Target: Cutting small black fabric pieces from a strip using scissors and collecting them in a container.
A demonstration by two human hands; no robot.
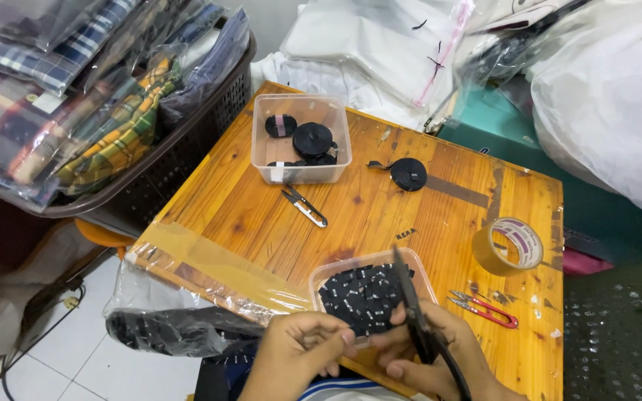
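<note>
A wooden desk [261, 223] fills the middle of the view, with a dark basket [187, 141] of bagged plaid cloth at ten o'clock and white plastic bags [603, 96] at two o'clock. At twelve o'clock on the desk a clear tub [261, 160] of black ribbon rolls is seen, with one loose roll [409, 174] just beside it at one o'clock and a small thread snip [305, 206] near its front. A roll of brown tape [509, 246] lies at three o'clock, and a red-handled snip [488, 309] sits near it toward five o'clock.

At six o'clock a second clear tub [328, 269] is packed with small black labels [362, 297]. Just before it, the right hand [432, 353] is closed around black scissors [412, 308], whose blades point up toward twelve o'clock over the labels. The left hand [302, 349] is curled almost shut, fingertips pinched together against the right hand; what is pinched cannot be made out.

Cutting of a small piece appears to be the step in hand. A steady pinch and blades kept clear of the fingertips would be called for.
</note>
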